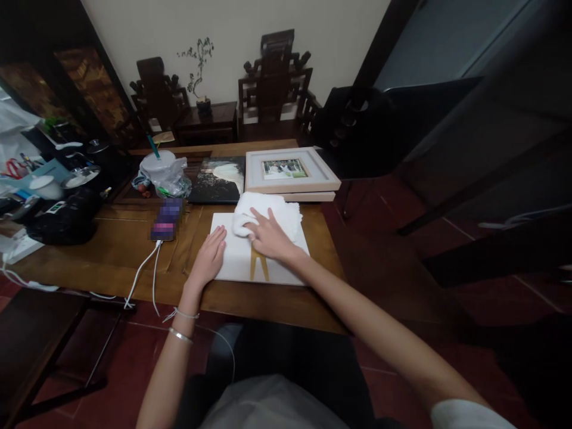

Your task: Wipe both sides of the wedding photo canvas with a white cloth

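Note:
A white flat panel (232, 262) with a small gold stand shape (259, 266) on it lies near the front edge of the wooden table (111, 250). My left hand (210, 256) rests flat on the panel's left part, fingers stretched out. My right hand (268, 238) presses down on a white cloth (286, 211) that lies across the panel's far side; its fingers are spread over the bunched end of the cloth.
Behind the cloth lie a dark picture (218, 179) and stacked white photo frames (290, 173). A lidded cup in a plastic bag (163, 170), a phone with cables (166, 220) and a black bag (67, 217) stand to the left. Dark chairs line the wall.

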`<state>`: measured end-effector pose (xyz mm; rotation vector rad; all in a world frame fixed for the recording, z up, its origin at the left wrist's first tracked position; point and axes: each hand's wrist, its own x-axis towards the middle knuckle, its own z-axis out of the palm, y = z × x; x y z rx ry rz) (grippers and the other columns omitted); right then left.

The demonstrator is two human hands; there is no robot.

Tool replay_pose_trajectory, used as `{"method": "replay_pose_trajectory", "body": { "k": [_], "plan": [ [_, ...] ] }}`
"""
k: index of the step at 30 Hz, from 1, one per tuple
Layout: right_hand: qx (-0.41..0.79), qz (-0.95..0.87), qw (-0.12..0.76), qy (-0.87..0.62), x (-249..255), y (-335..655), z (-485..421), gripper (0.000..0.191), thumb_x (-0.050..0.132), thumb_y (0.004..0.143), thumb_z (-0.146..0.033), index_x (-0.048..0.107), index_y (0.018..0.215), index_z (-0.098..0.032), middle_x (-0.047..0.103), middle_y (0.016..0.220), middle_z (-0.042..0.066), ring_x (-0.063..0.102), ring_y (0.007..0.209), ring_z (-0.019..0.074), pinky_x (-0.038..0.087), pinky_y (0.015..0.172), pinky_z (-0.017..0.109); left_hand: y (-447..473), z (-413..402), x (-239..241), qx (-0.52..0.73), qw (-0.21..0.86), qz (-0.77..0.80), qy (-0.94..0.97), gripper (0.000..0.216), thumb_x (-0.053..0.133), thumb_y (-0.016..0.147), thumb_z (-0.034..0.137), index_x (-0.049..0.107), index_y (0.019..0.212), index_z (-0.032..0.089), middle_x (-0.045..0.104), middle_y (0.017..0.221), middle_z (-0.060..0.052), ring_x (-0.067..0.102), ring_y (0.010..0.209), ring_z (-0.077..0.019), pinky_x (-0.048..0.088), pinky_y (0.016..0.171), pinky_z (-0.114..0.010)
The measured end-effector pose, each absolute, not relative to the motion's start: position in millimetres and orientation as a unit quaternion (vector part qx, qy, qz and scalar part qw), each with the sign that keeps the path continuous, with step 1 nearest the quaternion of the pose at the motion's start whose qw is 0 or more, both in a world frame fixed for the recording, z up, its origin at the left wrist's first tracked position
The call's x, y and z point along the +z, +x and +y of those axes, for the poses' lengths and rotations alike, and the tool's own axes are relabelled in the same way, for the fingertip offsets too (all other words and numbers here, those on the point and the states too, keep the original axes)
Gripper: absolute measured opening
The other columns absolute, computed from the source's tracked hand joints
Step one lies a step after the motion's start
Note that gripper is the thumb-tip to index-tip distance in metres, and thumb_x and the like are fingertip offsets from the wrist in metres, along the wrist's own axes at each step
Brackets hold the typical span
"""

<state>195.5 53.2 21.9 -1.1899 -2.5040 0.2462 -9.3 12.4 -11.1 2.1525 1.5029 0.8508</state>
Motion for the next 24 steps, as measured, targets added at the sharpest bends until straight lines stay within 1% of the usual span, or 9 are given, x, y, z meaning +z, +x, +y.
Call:
{"method": "replay_pose_trajectory", "body": {
  "k": [2,5,9,12,14,16,19,22,24],
  "plan": [
    [0.058,-0.893,0.154,-0.42,20,183,39,0.037,0.045,0.08,-0.014,0.063,0.112,-0.01,0.041,0.144,0.018,0.02,0.139,0.0375,0.008,0.107,0.069,-9,12,-10,0.304,0.198,0.537,0.762,0.048,0.029,0.096,0.032,0.044,0.136,0.011,0.04,0.147,-0.012,0.031,0.139,-0.0184,0.022,0.117,-0.042],
    [0.064,-0.92,0.133,-0.363,20,180,2,0.035,0.049,0.077,-0.013,0.066,0.107,-0.011,0.038,0.146,0.017,0.019,0.14,0.0378,0.006,0.108,0.068,-9,10,-7,0.307,0.209,0.539,0.756,0.05,0.026,0.097,0.032,0.04,0.139,0.01,0.037,0.148,-0.013,0.03,0.14,-0.0178,0.021,0.118,-0.041],
    [0.141,-0.944,0.12,-0.273,30,201,-48,0.034,0.05,0.072,-0.013,0.068,0.1,-0.016,0.038,0.147,0.012,0.018,0.14,0.0344,0.004,0.109,0.067,-8,9,-7,0.31,0.211,0.538,0.755,0.048,0.025,0.097,0.033,0.044,0.137,0.012,0.041,0.146,-0.012,0.032,0.139,-0.0174,0.023,0.117,-0.041],
    [0.209,-0.949,0.111,-0.206,36,221,-53,0.034,0.05,0.068,-0.01,0.068,0.097,-0.017,0.045,0.143,0.009,0.023,0.14,0.0284,0.003,0.113,0.059,-8,9,-8,0.301,0.197,0.536,0.764,0.047,0.025,0.097,0.031,0.047,0.134,0.011,0.042,0.145,-0.012,0.032,0.139,-0.0183,0.023,0.117,-0.043],
    [0.244,-0.946,0.12,-0.175,37,234,-38,0.038,0.048,0.069,-0.009,0.066,0.102,-0.019,0.049,0.14,0.006,0.03,0.138,0.0239,0.007,0.116,0.053,-9,10,-9,0.295,0.187,0.53,0.773,0.047,0.026,0.097,0.029,0.046,0.135,0.012,0.041,0.146,-0.012,0.032,0.139,-0.0188,0.024,0.117,-0.044],
    [0.262,-0.937,0.138,-0.187,35,244,-14,0.038,0.046,0.073,-0.011,0.064,0.105,-0.021,0.049,0.14,0.003,0.032,0.137,0.0229,0.015,0.115,0.05,-9,11,-11,0.292,0.178,0.527,0.778,0.046,0.027,0.096,0.027,0.046,0.135,0.013,0.041,0.146,-0.011,0.032,0.139,-0.0191,0.025,0.116,-0.045],
    [0.252,-0.921,0.155,-0.252,33,248,22,0.029,0.044,0.079,-0.015,0.067,0.097,-0.022,0.054,0.135,0.002,0.031,0.137,0.026,0.023,0.113,0.051,-11,12,-13,0.292,0.168,0.526,0.781,0.045,0.031,0.095,0.027,0.046,0.135,0.014,0.041,0.146,-0.011,0.032,0.139,-0.0199,0.025,0.116,-0.044],
    [0.211,-0.905,0.182,-0.321,33,232,45,0.032,0.039,0.083,-0.014,0.066,0.099,-0.02,0.061,0.128,0.004,0.038,0.134,0.0245,0.02,0.114,0.05,-11,12,-13,0.287,0.167,0.526,0.783,0.045,0.034,0.094,0.028,0.046,0.136,0.013,0.04,0.146,-0.012,0.031,0.14,-0.0211,0.025,0.116,-0.045],
    [0.165,-0.891,0.195,-0.376,31,212,49,0.037,0.037,0.083,-0.012,0.064,0.108,-0.018,0.056,0.133,0.007,0.036,0.134,0.0253,0.017,0.113,0.055,-10,12,-12,0.292,0.173,0.527,0.779,0.045,0.034,0.095,0.029,0.046,0.135,0.013,0.041,0.146,-0.012,0.032,0.139,-0.0211,0.025,0.116,-0.044]
  ]
}}
